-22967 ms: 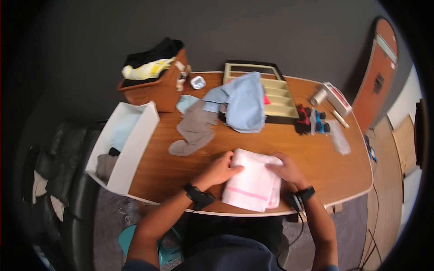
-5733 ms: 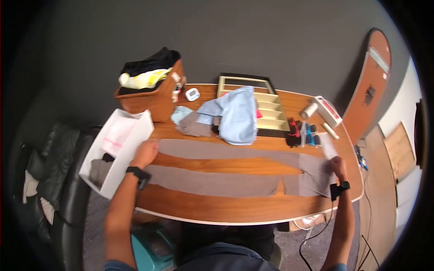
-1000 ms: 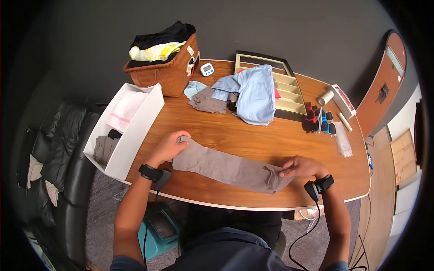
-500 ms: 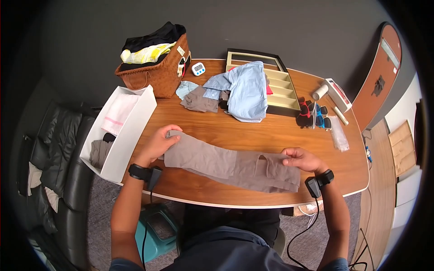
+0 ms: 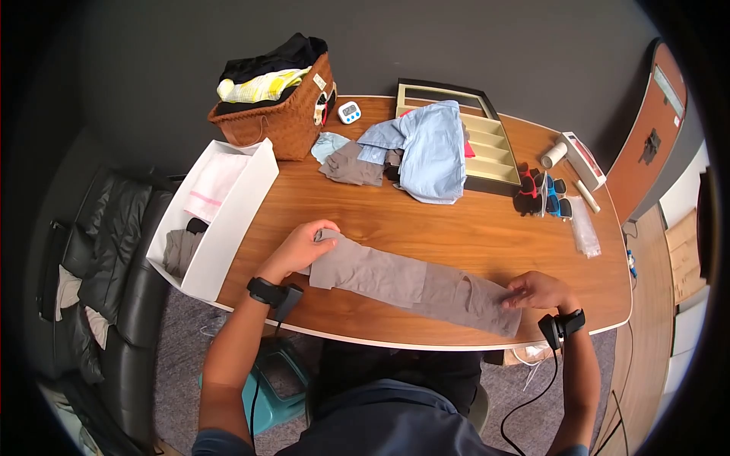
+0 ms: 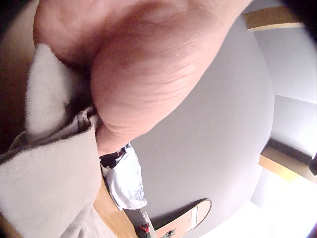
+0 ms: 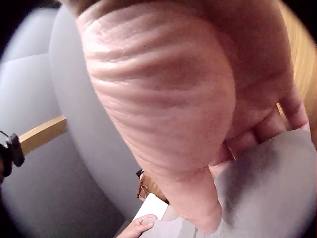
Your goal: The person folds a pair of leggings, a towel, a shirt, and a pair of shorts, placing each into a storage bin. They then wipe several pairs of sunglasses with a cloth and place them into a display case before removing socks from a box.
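Observation:
A long strip of grey-brown cloth (image 5: 388, 281), folded in layers, slants across the front of the wooden table. My left hand (image 5: 306, 249) pinches its left end between thumb and fingers; in the left wrist view the cloth (image 6: 54, 183) folds over below the thumb base. At the right end my right hand (image 5: 538, 292) holds the cloth's upper corner, thumb on top. The right wrist view shows that thumb lying against the cloth (image 7: 272, 183), with the other fingers partly behind it.
A white box (image 5: 237, 216) with folded cloths stands at left, a full brown basket (image 5: 285, 125) behind it. Farther back lie a crumpled grey cloth (image 5: 353, 165), a blue shirt (image 5: 433, 156) and a divided tray (image 5: 490, 144); sunglasses (image 5: 544, 194) and a plastic sleeve (image 5: 584, 228) at right.
The long cloth, earlier spread as two separate strips, is now one narrow strip. The pink-white towel went from between my hands into the white box. Since half a second ago, the cloth's right end has narrowed.

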### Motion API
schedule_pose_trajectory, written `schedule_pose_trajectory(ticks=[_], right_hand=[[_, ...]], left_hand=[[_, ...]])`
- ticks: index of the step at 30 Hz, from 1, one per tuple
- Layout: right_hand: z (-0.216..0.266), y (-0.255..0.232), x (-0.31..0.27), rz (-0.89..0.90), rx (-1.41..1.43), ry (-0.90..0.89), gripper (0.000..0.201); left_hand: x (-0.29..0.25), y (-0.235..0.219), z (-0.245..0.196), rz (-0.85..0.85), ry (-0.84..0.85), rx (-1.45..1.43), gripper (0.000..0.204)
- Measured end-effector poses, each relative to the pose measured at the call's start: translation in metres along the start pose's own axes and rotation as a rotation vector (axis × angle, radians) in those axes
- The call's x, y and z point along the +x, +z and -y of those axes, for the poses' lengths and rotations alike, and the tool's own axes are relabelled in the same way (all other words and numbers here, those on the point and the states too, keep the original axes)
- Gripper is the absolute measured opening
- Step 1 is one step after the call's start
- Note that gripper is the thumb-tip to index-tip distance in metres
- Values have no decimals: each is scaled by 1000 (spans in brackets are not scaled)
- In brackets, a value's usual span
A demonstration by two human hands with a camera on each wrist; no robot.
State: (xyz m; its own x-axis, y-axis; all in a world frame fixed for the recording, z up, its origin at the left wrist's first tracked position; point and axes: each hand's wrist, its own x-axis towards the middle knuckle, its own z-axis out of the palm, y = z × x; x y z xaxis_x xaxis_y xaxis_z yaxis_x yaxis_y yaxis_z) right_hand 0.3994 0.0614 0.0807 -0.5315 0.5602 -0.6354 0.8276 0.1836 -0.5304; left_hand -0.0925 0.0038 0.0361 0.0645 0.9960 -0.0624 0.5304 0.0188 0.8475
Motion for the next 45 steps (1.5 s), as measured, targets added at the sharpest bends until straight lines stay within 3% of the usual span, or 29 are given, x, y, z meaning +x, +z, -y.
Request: schedule_pose_trajectory(ticks=[7,10,12,13,15,16,18,20,22,24,27,30,32,34,38,40,43,45], right_hand=[[-44,15,-6,-180,207,-100,28],[-46,15,-10,-223,-26,-184,31],[-37,23,-22,-490,-31,-129,36],[-32,28,-29,-490,-31,-126,36],[-21,40,-39,-686,-50,221,39],[-16,46,-41,-685,-49,228,39],[-9,56,-44,-561,-171,457,39],[-15,73,-45,-638,-246,390,38],[-17,78,-44,-627,-100,167,35],[-25,72,-42,-580,-97,192,28],[-63,57,-38,-696,446,-18,12],[-77,30,-41,-816,639,-87,15],[-43,13,-48,-823,785,-207,20],[-2,3,-50,-794,790,-214,23],[69,8,-22,-558,746,-395,31],[103,15,0,-422,635,-402,33],[141,39,37,-307,654,-467,35],[149,56,58,-171,641,-626,39]], left_hand=[[10,7,-1,6,86,-35,22],[12,11,-3,72,-35,77,26],[14,17,10,-88,173,233,31],[12,17,9,-86,174,230,31],[8,18,6,-68,151,318,35],[7,20,9,-62,152,315,35],[7,25,15,-111,323,458,36],[6,28,11,-94,300,440,35],[4,31,6,-81,276,427,35],[-1,33,0,-27,176,420,36],[-10,40,-6,28,137,393,37],[-20,49,-14,82,185,323,35],[-22,49,-18,80,205,276,36],[-20,48,-22,-70,295,294,35],[-15,49,-29,-36,238,122,29],[-14,50,-32,46,134,-74,21],[-13,50,-25,18,101,-83,20],[-16,47,-15,-4,104,-61,19]])
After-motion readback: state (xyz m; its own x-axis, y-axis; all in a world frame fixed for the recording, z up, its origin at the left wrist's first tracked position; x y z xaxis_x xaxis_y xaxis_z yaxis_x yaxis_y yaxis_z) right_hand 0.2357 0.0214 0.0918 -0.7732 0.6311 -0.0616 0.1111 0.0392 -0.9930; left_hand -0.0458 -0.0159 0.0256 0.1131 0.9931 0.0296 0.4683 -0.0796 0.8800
